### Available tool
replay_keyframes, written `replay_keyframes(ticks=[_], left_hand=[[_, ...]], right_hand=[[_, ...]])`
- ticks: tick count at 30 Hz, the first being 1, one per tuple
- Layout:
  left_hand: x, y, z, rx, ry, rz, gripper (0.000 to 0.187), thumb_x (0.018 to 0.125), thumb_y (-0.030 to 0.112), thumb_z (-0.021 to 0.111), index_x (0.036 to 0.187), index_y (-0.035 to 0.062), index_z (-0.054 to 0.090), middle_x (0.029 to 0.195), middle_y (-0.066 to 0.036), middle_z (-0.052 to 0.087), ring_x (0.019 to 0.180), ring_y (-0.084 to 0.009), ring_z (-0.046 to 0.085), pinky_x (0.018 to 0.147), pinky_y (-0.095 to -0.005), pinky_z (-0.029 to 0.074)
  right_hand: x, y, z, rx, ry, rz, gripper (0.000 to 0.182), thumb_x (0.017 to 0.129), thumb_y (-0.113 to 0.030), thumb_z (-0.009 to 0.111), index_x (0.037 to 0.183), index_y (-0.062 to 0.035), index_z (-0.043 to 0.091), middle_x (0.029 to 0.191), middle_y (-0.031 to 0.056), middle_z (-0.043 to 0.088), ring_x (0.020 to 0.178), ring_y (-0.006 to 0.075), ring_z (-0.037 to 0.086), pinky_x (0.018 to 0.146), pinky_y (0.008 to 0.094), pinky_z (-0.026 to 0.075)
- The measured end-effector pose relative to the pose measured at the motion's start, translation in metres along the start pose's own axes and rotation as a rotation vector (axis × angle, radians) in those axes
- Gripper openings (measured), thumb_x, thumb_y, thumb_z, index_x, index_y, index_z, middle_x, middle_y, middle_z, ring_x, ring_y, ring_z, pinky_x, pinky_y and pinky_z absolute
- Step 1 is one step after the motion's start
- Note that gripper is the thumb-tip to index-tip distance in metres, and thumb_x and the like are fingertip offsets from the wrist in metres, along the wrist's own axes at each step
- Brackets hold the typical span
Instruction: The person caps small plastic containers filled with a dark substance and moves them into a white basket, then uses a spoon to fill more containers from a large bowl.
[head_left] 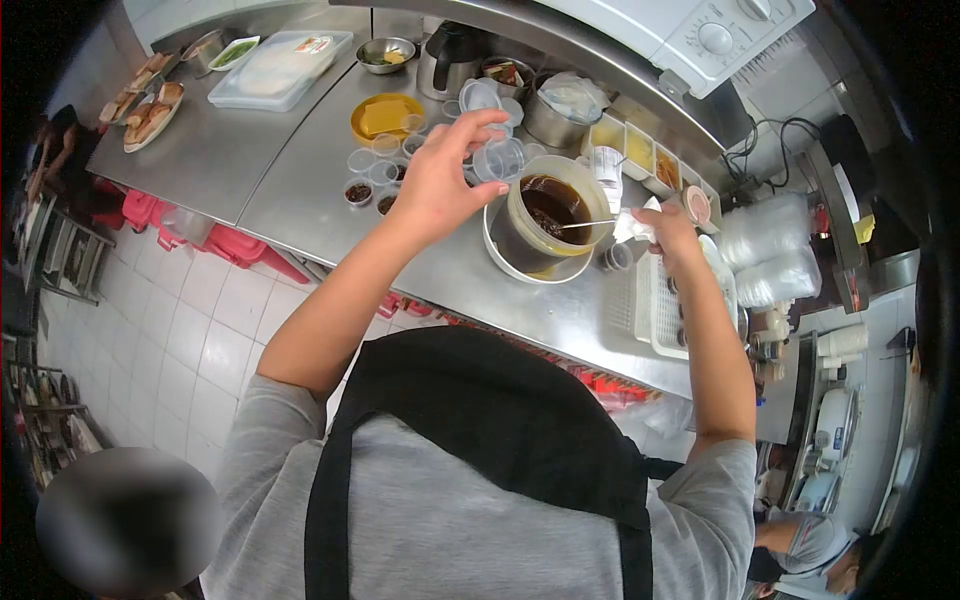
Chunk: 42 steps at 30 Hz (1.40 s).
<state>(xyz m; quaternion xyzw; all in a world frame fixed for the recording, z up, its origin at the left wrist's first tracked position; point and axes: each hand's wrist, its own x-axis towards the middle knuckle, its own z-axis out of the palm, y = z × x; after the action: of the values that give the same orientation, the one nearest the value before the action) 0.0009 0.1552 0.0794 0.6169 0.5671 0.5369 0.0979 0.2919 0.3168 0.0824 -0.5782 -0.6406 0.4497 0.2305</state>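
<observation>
My left hand (450, 172) is raised over the steel counter, thumb and fingers curved around the side of a small clear plastic cup (498, 160). More clear cups (362, 161) stand below and left of it, and a few small ones (358, 192) hold something dark. My right hand (668, 232) is closed on a thin metal handle (592, 223) together with a white cloth or tissue (632, 226). The handle reaches into a tub (518, 218) of dark brown liquid, which stands in a white bowl (497, 262).
A white basket (662, 310) stands right of the tub. Behind are a yellow dish (385, 118), a metal pot (553, 122) and divided containers (640, 148). A lidded box (282, 70) and bread plate (155, 118) sit at left. Another person (805, 545) is at lower right.
</observation>
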Motion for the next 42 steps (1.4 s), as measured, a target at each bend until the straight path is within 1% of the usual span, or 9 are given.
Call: replay_keyframes(ticks=[12,16,19,24,27,28,32,34,42], left_hand=[[0.009,-0.003,0.021,0.017,-0.115,-0.052,0.076,0.064,0.006,0.078,0.129,0.0193,0.042,0.11,-0.009,0.062,0.098,-0.0251,0.056,0.087,-0.0371,0.047],[0.015,-0.006,0.034,0.104,-0.155,-0.07,0.08,0.063,0.008,0.079,0.131,0.0202,0.039,0.108,-0.012,0.062,0.1,-0.028,0.056,0.087,-0.0388,0.047],[0.021,-0.008,0.053,0.088,-0.201,-0.064,0.084,0.061,0.009,0.081,0.133,0.0205,0.037,0.106,-0.013,0.062,0.1,-0.0299,0.057,0.087,-0.0392,0.047],[0.023,-0.002,0.083,-0.13,-0.12,-0.159,0.086,0.061,0.01,0.081,0.133,0.0174,0.035,0.103,-0.012,0.064,0.089,-0.0246,0.059,0.084,-0.0352,0.047],[0.021,0.001,0.086,-0.242,-0.099,-0.225,0.088,0.061,0.01,0.082,0.133,0.0158,0.034,0.102,-0.01,0.066,0.084,-0.0199,0.057,0.082,-0.0324,0.047],[0.021,0.001,0.086,-0.277,-0.095,-0.244,0.088,0.06,0.009,0.082,0.134,0.0153,0.033,0.101,-0.01,0.066,0.082,-0.0183,0.057,0.081,-0.0315,0.047],[0.018,-0.009,0.093,-0.374,-0.084,-0.258,0.091,0.059,0.007,0.083,0.134,0.0144,0.032,0.101,-0.009,0.066,0.084,-0.0171,0.057,0.081,-0.0309,0.047],[0.019,-0.014,0.095,-0.427,-0.095,-0.273,0.091,0.058,0.008,0.083,0.134,0.014,0.032,0.102,-0.009,0.066,0.088,-0.0195,0.06,0.083,-0.0331,0.048],[0.018,-0.02,0.093,-0.617,-0.153,-0.293,0.092,0.06,0.0,0.081,0.136,0.013,0.029,0.105,-0.006,0.066,0.083,-0.01,0.054,0.081,-0.0266,0.044]], right_hand=[[-0.005,0.001,-0.035,0.209,0.089,0.059,0.014,0.079,-0.018,0.068,0.076,-0.008,0.059,0.064,-0.0004,0.057,0.047,0.008,0.044,0.04,0.0222,0.03],[-0.012,-0.017,-0.06,0.243,0.035,-0.037,0.015,0.08,-0.019,0.069,0.081,-0.0074,0.06,0.07,0.0001,0.061,0.054,0.0067,0.052,0.04,0.021,0.029],[-0.021,-0.044,-0.068,0.212,0.101,-0.148,0.015,0.081,-0.018,0.067,0.077,-0.005,0.061,0.064,0.0005,0.058,0.047,0.0065,0.045,0.039,0.0221,0.029],[-0.061,-0.088,-0.049,-0.086,0.234,-0.402,0.025,0.081,-0.021,0.069,0.082,0.0038,0.064,0.07,0.0051,0.062,0.058,0.0125,0.054,0.052,0.0263,0.041],[-0.091,-0.094,-0.026,-0.555,0.432,-0.822,0.025,0.083,-0.023,0.067,0.081,0.0024,0.063,0.074,0.0089,0.061,0.061,0.0161,0.056,0.053,0.0281,0.042],[-0.102,-0.098,-0.022,-0.671,0.417,-0.968,0.02,0.082,-0.018,0.068,0.082,0.0014,0.062,0.077,0.0126,0.059,0.065,0.0222,0.058,0.054,0.0304,0.044],[-0.123,-0.099,-0.011,-0.698,0.437,-1.26,0.012,0.075,-0.003,0.071,0.082,-0.0001,0.062,0.079,0.013,0.059,0.065,0.0278,0.058,0.057,0.0329,0.046],[-0.128,-0.099,-0.011,-0.728,0.436,-1.316,0.012,0.075,-0.003,0.071,0.082,0.0001,0.062,0.079,0.0129,0.059,0.065,0.0276,0.059,0.057,0.033,0.047],[-0.128,-0.094,-0.004,-0.738,0.397,-1.31,0.015,0.072,-0.002,0.072,0.084,-0.0001,0.063,0.079,0.0124,0.059,0.067,0.0268,0.059,0.058,0.0334,0.047]])
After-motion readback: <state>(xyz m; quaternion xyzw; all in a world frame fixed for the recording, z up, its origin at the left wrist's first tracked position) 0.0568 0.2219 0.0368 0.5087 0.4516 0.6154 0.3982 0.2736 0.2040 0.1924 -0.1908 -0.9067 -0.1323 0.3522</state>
